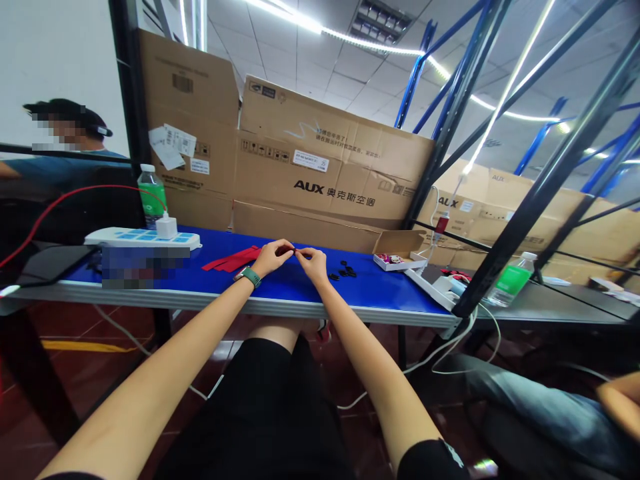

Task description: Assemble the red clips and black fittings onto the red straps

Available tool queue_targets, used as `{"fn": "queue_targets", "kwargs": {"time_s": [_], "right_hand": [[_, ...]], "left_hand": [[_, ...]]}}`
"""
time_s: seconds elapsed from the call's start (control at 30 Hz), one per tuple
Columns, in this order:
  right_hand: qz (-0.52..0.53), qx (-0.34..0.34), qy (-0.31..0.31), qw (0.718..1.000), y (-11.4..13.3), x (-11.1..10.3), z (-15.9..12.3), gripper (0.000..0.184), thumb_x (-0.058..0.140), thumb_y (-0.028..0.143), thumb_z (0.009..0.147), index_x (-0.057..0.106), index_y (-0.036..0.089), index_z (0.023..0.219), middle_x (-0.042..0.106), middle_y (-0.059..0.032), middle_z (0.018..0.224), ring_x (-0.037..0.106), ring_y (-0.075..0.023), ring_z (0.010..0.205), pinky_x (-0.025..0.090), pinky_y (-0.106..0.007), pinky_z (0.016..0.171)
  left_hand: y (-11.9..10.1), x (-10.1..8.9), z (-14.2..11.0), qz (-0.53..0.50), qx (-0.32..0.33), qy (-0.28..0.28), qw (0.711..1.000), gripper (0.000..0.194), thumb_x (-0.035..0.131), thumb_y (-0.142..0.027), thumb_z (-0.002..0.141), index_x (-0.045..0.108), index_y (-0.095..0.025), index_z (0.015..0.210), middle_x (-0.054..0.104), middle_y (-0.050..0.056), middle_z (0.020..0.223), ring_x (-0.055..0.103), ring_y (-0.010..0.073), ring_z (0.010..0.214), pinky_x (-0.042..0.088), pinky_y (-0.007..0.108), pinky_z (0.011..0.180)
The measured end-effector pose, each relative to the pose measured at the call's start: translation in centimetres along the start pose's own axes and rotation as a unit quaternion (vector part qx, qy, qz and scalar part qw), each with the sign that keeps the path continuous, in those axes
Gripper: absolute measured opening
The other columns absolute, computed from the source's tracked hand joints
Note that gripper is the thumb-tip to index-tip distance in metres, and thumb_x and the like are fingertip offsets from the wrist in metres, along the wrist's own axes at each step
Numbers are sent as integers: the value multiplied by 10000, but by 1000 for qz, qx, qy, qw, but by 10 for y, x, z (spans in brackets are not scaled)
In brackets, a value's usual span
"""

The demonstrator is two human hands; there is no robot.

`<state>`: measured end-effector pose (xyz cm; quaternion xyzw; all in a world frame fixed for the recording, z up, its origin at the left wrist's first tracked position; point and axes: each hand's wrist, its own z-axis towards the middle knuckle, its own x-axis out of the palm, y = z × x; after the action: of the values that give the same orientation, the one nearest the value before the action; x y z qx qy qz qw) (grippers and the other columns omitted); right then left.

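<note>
Above the blue tabletop (285,283), my left hand (273,257) and my right hand (313,263) meet with fingertips pinched close together. Whatever lies between the fingers is tiny and dark, too small to name. A watch with a green band (253,277) is on my left wrist. Red fabric-like strips (233,260) lie flat just left of my left hand. Several small black pieces (346,270), perhaps plastic, are scattered to the right of my right hand.
A white power strip (125,238) with a plugged-in charger (167,227) sits at the left. An open small box (397,260) stands back right. Tall cardboard (325,153) walls the rear. Bottles (151,193) flank the table beside metal posts. People sit at left and right.
</note>
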<state>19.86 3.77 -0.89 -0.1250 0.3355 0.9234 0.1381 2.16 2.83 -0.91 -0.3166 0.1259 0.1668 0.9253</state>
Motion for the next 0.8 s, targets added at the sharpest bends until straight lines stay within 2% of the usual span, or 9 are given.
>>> {"fn": "queue_targets", "kwargs": {"time_s": [0.23, 0.4, 0.6, 0.8], "right_hand": [[-24, -18, 7, 1000, 7, 2, -2, 167, 594, 337, 861, 704, 228, 800, 745, -11, 814, 699, -184, 782, 547, -277, 794], [-8, -27, 13, 1000, 7, -1, -2, 190, 577, 356, 877, 713, 229, 838, 749, -13, 846, 702, -184, 804, 548, -281, 816], [-18, 20, 8, 1000, 4, -2, 0, 183, 637, 367, 829, 726, 214, 782, 758, -19, 807, 703, -189, 780, 547, -290, 813], [57, 96, -2, 994, -1, -4, 3, 297, 717, 420, 804, 703, 207, 1011, 778, -44, 896, 738, -204, 859, 560, -291, 805]], "left_hand": [[-1, 0, 0, 11, 0, -8, 1000, 227, 632, -355, 856, 724, -182, 970, 740, 57, 887, 666, 195, 776, 525, 311, 724], [-1, 0, 0, -17, -2, -4, 1000, 245, 635, -359, 859, 724, -173, 992, 748, 71, 930, 686, 210, 832, 542, 322, 759], [2, 0, 1, -36, -3, 28, 999, 254, 657, -368, 851, 731, -171, 992, 748, 75, 960, 690, 219, 883, 543, 342, 821], [8, 4, 2, -111, -24, 30, 993, 296, 684, -410, 833, 676, -159, 991, 737, 87, 961, 698, 221, 906, 557, 356, 840]]}}
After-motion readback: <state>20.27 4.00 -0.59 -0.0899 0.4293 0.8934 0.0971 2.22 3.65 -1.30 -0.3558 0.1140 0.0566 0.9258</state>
